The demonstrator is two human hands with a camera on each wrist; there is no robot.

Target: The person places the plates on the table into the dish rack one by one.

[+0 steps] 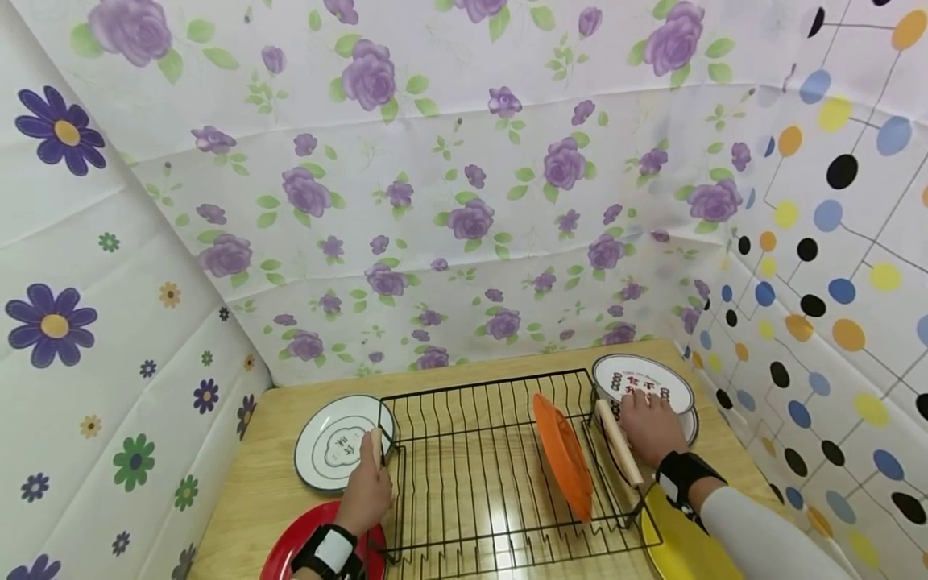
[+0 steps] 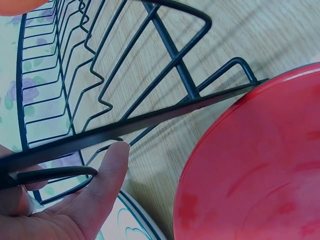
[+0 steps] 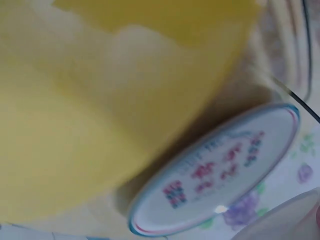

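Note:
A black wire dish rack [image 1: 464, 451] with wooden handles stands on the table. My left hand [image 1: 366, 491] grips its left wooden handle; in the left wrist view the thumb [image 2: 107, 175] lies against the black wire. An orange plate [image 1: 561, 455] stands tilted on edge in the rack's right part. At the rack's right, my right hand [image 1: 652, 427] pinches the near edge of a white plate [image 1: 641, 379] with red characters. Beneath it lies another white plate [image 1: 690, 425]. The right wrist view is blurred and shows the held plate [image 3: 285, 220] only at a corner.
A white plate [image 1: 319, 443] with dark lettering lies left of the rack, and a red plate [image 1: 290, 544] lies nearer the front. A yellow plate [image 1: 681, 540] lies at the front right. Patterned cloth walls [image 1: 471, 266] enclose the wooden table [image 1: 246, 483].

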